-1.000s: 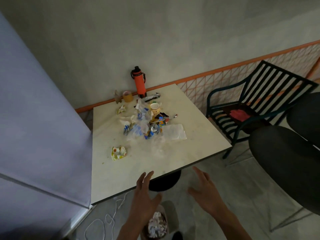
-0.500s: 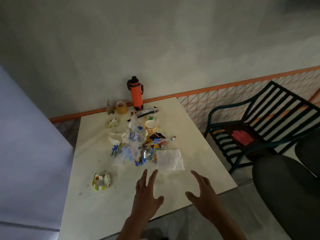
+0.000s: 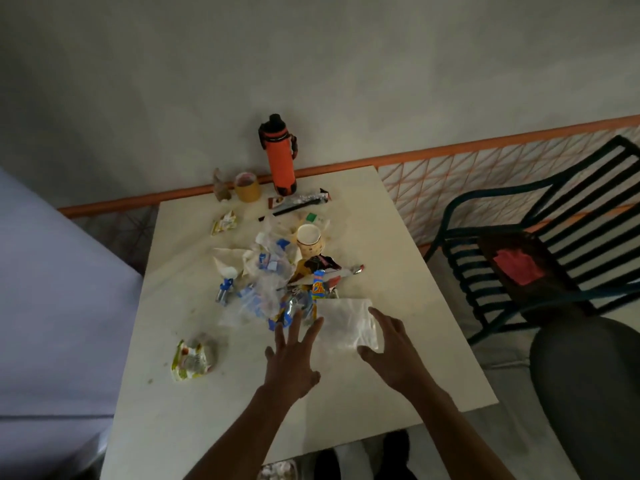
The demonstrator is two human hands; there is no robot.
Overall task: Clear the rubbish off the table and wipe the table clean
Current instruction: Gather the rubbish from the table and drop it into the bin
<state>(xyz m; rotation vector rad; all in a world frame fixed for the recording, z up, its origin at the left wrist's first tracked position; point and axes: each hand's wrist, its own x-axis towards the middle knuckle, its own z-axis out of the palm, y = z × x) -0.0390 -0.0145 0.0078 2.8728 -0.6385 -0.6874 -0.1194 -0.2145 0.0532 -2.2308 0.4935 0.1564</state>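
Observation:
A heap of rubbish [image 3: 277,282] lies in the middle of the cream square table [image 3: 398,258]: crumpled clear plastic, snack wrappers and a paper cup [image 3: 309,240]. At the heap's near right edge lies a white napkin [image 3: 346,320]. A crumpled yellow wrapper [image 3: 190,358] sits alone at the near left, and a smaller one [image 3: 224,223] at the far left. My left hand [image 3: 291,355] hovers with its fingers spread just short of the heap. My right hand [image 3: 391,344], also spread, is over the napkin's right edge. Neither holds anything.
An orange bottle [image 3: 280,157], a tape roll [image 3: 247,187] and a long dark wrapper [image 3: 299,203] stand at the table's far edge by the wall. A black slatted chair [image 3: 540,251] is on the right. A bin with paper [image 3: 277,472] shows under the near edge.
Both hands have moved forward over the table, from beyond its near edge to the heap and the napkin. The view has come closer to the table.

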